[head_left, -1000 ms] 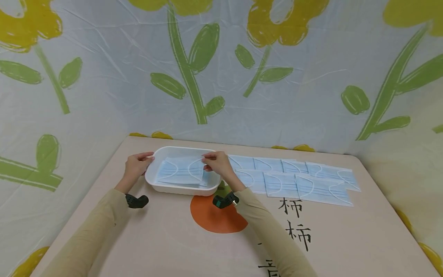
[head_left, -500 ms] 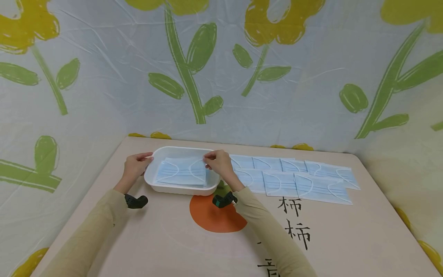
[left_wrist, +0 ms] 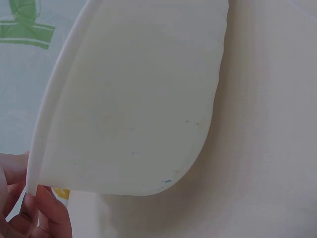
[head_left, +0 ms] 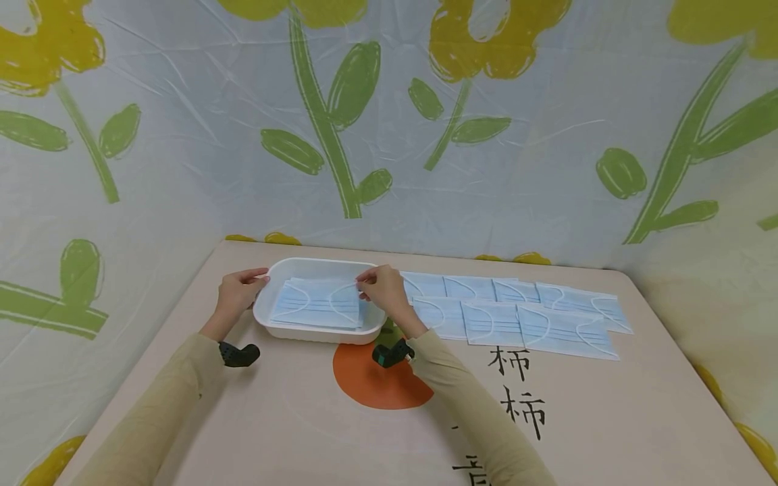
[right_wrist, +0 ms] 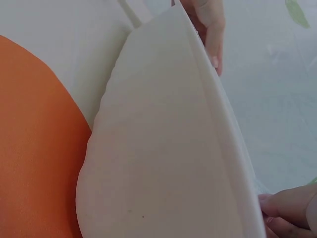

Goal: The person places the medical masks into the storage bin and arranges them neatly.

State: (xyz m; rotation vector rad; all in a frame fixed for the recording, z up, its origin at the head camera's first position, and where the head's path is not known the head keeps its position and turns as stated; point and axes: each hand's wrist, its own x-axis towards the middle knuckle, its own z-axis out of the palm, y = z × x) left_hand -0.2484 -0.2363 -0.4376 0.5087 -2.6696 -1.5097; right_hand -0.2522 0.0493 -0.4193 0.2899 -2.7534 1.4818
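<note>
A white plastic basin (head_left: 322, 334) sits at the back left of the table, holding several light blue face masks (head_left: 316, 307) in a stack. My left hand (head_left: 238, 295) grips the basin's left rim; in the left wrist view the thumb and fingers (left_wrist: 52, 208) pinch that rim from both sides. Over the basin's right end, my right hand (head_left: 385, 293) pinches the right edge of the top face mask near its ear loop. The right wrist view shows the right fingers (right_wrist: 290, 206) just beyond the rim, with the held mask mostly hidden behind the basin wall.
Right of the basin, more face masks (head_left: 492, 324) lie overlapping in two rows. The tablecloth carries an orange persimmon print (head_left: 383, 385) and black characters (head_left: 523, 405). A flowered fabric wall (head_left: 547, 169) rises behind the table.
The top face mask has shifted slightly, first right, then a little left, and now lies more in line with the stack below. The left hand keeps its grip on the basin rim.
</note>
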